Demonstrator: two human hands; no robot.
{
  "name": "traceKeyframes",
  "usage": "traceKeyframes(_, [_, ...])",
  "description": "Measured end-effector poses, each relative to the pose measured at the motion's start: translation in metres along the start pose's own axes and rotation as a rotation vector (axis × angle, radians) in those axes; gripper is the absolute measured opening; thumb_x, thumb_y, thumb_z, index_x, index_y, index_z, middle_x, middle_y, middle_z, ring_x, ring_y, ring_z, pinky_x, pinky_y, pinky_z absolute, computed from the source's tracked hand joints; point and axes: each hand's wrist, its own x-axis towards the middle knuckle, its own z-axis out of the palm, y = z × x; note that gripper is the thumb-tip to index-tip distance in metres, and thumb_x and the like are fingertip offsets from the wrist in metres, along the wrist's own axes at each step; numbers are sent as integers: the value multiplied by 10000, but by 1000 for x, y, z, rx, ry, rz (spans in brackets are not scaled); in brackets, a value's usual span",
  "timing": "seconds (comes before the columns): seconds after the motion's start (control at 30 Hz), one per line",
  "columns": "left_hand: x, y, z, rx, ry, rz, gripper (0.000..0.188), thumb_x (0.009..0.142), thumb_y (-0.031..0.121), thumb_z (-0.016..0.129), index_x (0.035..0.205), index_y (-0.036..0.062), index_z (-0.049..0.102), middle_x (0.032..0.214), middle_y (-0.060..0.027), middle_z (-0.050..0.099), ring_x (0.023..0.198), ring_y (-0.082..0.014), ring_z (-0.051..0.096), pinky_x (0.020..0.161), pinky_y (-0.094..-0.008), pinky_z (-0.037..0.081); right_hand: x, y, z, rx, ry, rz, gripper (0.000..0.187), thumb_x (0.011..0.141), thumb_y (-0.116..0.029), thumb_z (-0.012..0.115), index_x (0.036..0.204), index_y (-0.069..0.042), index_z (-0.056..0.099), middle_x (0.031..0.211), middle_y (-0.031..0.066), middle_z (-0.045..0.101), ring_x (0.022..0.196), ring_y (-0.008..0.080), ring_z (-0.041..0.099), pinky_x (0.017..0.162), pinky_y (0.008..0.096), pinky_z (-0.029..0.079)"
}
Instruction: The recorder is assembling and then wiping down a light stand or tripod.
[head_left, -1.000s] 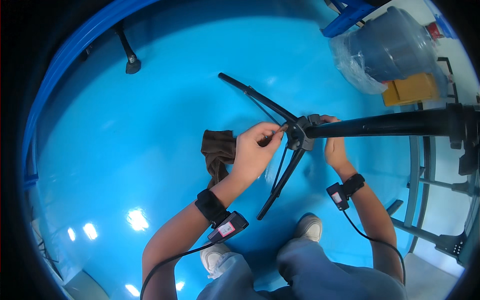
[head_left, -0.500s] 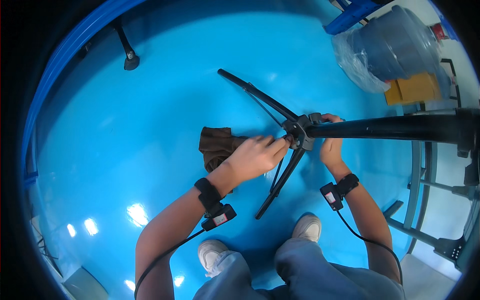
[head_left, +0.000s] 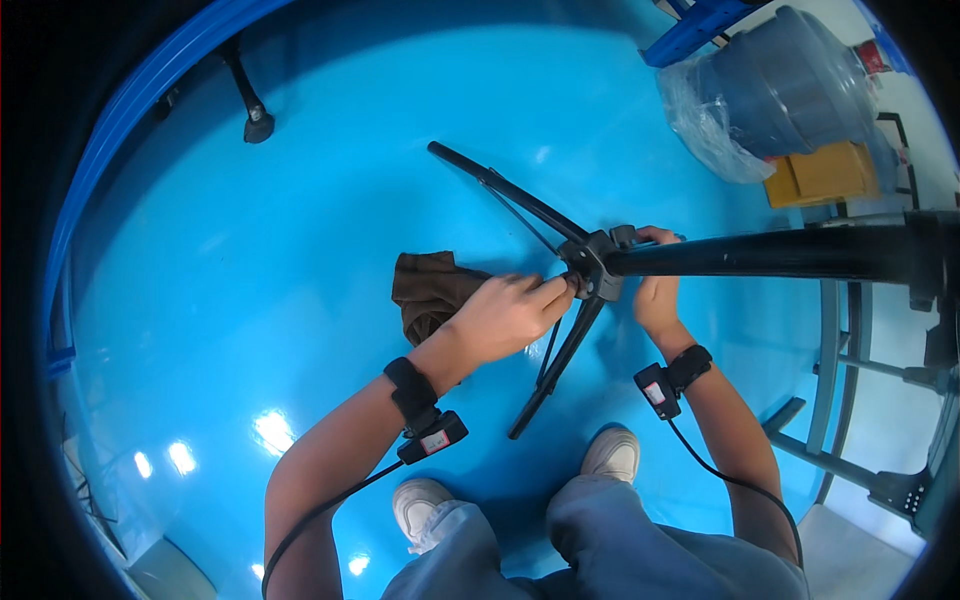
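Observation:
A black tripod stand (head_left: 760, 255) rises toward the right of the view, with legs spread on the floor below its collar. My left hand (head_left: 515, 315) has its fingers pinched on a small dark knob (head_left: 574, 283) at the left side of the collar. On the collar's far right side, my right hand (head_left: 657, 290) is curled behind the pole, close to another round knob (head_left: 624, 236); the pole hides part of its fingers. Beyond my left wrist a crumpled brown cloth (head_left: 430, 290) lies on the floor, partly covered by that hand.
Large bluish plastic containers (head_left: 790, 85) with clear wrapping and a yellow-brown cardboard box (head_left: 825, 175) stand at the far right. A grey-green metal frame (head_left: 825, 370) is at the right. A blue beam (head_left: 100, 170) curves along the left. The floor (head_left: 270, 240) is glossy blue.
The whole view has shifted slightly, so the tripod and both hands appear a little farther left. Both hands keep the same places at the collar.

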Motion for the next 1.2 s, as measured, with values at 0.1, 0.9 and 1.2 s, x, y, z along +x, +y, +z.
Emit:
traceKeyframes(0.1, [0,-14,-7,32,13,5,333,703,77,602,1036,66,592,779,-14,489,633,-146,554,517,-272,477,3,-4,-1,73,21,-18,309,947,-178,324,1081,33,507,1061,192,528,1021,320,492,893,430,377])
traceKeyframes(0.9, [19,19,-7,10,-78,-267,391,720,-4,569,1107,38,603,800,-79,533,623,-233,606,525,-325,504,-3,-3,-1,90,63,-15,333,952,-216,316,1064,28,513,1060,199,523,998,340,493,896,446,367])
traceKeyframes(1.2, [6,27,-8,-16,-255,-417,491,708,44,595,1197,47,543,735,-117,598,576,-253,633,506,-343,508,-1,-3,0,18,67,-79,313,925,-227,327,1015,14,505,967,164,506,897,286,480,826,375,381])
